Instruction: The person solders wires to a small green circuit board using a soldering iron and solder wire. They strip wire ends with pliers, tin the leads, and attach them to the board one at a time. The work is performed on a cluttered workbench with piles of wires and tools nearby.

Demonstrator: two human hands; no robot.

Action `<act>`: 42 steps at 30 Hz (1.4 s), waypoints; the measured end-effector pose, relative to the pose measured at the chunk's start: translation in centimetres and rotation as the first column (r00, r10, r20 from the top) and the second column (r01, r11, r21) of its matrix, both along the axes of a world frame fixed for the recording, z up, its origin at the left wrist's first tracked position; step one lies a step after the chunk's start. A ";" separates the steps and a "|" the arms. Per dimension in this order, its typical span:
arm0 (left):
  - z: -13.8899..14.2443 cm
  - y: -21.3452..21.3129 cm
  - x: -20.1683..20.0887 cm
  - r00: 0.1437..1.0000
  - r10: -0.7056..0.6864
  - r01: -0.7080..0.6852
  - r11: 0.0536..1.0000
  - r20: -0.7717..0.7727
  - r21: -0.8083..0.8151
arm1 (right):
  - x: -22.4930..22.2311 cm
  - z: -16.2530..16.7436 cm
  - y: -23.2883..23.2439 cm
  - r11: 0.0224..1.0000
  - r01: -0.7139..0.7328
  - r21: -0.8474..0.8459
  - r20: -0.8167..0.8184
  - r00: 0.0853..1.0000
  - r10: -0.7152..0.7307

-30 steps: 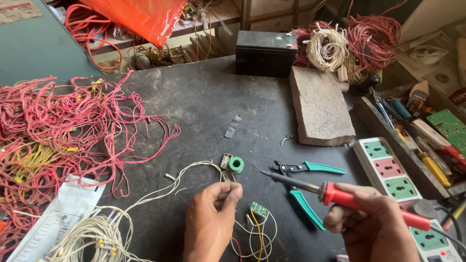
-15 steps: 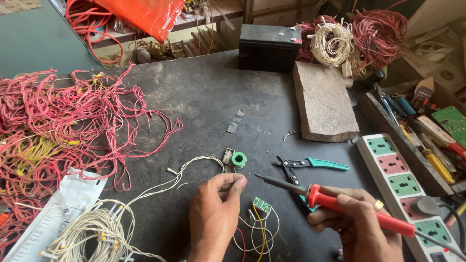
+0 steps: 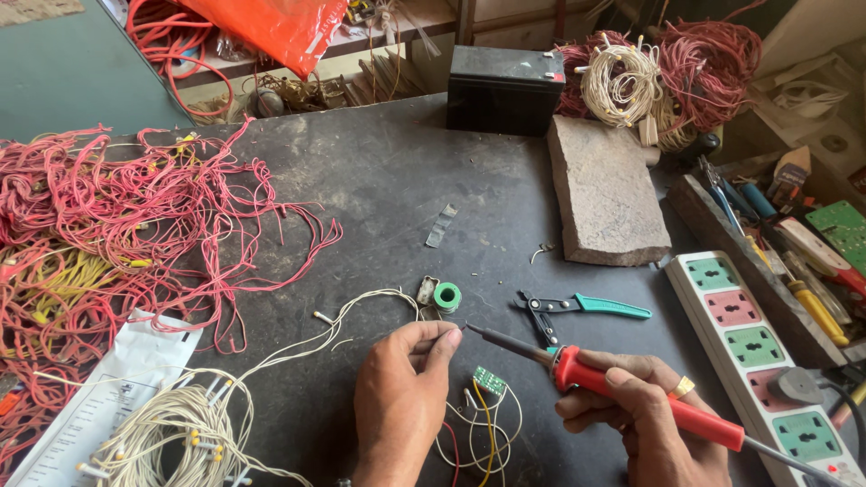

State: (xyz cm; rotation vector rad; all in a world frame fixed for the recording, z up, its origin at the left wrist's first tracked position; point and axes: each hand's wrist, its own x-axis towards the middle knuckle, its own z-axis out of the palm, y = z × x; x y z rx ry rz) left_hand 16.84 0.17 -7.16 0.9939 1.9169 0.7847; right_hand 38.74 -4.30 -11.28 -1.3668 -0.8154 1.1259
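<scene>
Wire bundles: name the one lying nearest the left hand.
The white wire bundle at the near-left table edge, beside the left hand. The red tangle lies farther left, the other coils far behind.

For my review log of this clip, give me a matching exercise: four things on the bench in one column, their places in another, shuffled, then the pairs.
Things:
1. soldering iron
2. black battery
3. teal-handled cutters
4. white wire bundle

Places:
A. far edge of the bench, beside the stone slab
B. near left corner
C. held in the right hand
D. flat on the bench, just beyond the iron's tip

Pairs: 1-C, 2-A, 3-D, 4-B
</scene>
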 end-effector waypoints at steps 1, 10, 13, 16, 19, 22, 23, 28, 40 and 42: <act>0.0 0.0 0.0 1.000 -0.001 0.001 1.000 0.000 -0.001 | 0.0 -0.1 0.0 1.000 -0.006 -0.002 -0.008 1.000 0.006; -0.2 0.0 -0.1 1.000 0.002 -0.002 1.000 -0.001 0.021 | 0.0 -0.6 0.1 1.000 -0.013 -0.016 -0.004 1.000 0.013; -0.1 0.0 0.0 1.000 0.008 -0.008 1.000 0.004 0.007 | 0.0 -0.6 0.0 1.000 -0.017 -0.014 0.024 1.000 0.017; 0.0 0.1 0.0 1.000 0.005 -0.005 1.000 -0.004 -0.012 | -0.1 -0.5 0.1 1.000 -0.011 -0.003 0.019 1.000 0.011; 0.1 0.2 0.0 1.000 -0.004 0.003 0.999 -0.014 -0.046 | -0.1 -0.5 0.2 1.000 -0.019 -0.018 0.045 0.999 0.020; 0.2 0.2 0.0 1.000 -0.002 0.002 0.999 -0.012 -0.037 | -0.2 -0.3 0.2 1.000 -0.012 -0.021 0.049 0.999 0.013; 0.2 0.2 0.0 1.000 -0.004 0.003 0.999 -0.016 -0.032 | -0.2 -0.3 0.3 0.999 -0.007 -0.040 0.056 0.998 0.009; 0.0 0.1 0.0 1.000 0.007 -0.007 1.000 0.002 -0.026 | -0.6 0.2 0.3 1.000 -0.018 -0.015 0.053 0.998 0.018; -1.2 0.1 -0.2 1.000 -0.003 0.001 0.998 0.030 0.069 | 0.3 1.2 0.7 0.984 0.177 -0.007 0.038 0.984 -0.176; -1.4 0.1 -0.3 0.999 -0.015 0.011 0.997 0.050 0.078 | 0.9 1.4 0.8 0.984 0.178 -0.012 0.042 0.983 -0.178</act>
